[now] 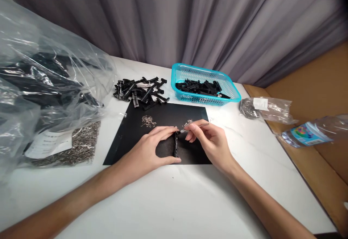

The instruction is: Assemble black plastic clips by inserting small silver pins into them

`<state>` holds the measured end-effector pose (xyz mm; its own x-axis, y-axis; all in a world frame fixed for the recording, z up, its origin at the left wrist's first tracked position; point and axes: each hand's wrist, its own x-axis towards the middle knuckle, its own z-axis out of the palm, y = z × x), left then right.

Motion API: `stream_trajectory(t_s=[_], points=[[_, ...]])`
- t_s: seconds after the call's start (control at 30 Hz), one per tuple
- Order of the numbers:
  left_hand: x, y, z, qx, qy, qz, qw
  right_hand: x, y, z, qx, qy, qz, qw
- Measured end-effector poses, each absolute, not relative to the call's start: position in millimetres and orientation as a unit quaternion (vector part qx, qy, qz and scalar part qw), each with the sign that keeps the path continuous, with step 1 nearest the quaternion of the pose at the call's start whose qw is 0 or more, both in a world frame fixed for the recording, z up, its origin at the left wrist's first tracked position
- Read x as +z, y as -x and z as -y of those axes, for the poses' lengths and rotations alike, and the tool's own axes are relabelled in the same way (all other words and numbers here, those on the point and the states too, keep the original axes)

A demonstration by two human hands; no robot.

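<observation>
My left hand (154, 146) grips a narrow black plastic part (176, 146) by its two ends, thumb at the near end and fingers at the far end. The part stands over a black mat (130, 130). Just right of its far end, my right hand (208, 135) pinches a thin metal tool (204, 124), which looks like tweezers; its tip is too small to make out. Behind that hand lies a small pile of metal pieces (188, 123), partly hidden by the fingers. A second pile of small metal pieces (148, 121) rests on the mat beyond my left hand.
Loose black plastic parts (141, 91) are heaped behind the mat. A blue basket (201, 99) holds more of them. Large clear bags (54, 83) and a bag of metal pieces (81, 144) stand left. Rightward lie a small bag (268, 109) and a plastic bottle (310, 133).
</observation>
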<state>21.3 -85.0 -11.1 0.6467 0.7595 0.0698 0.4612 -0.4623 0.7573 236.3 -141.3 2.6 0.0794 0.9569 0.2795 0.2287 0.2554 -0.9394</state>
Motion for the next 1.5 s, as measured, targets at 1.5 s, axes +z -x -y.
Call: stream_trajectory(t_s=[1.5], points=[[15.1,10.3,33.2,0.498,-0.662,-0.456,0.324,-9.4,-191.2,95.0,0.000,0.479,0.851,0.216]])
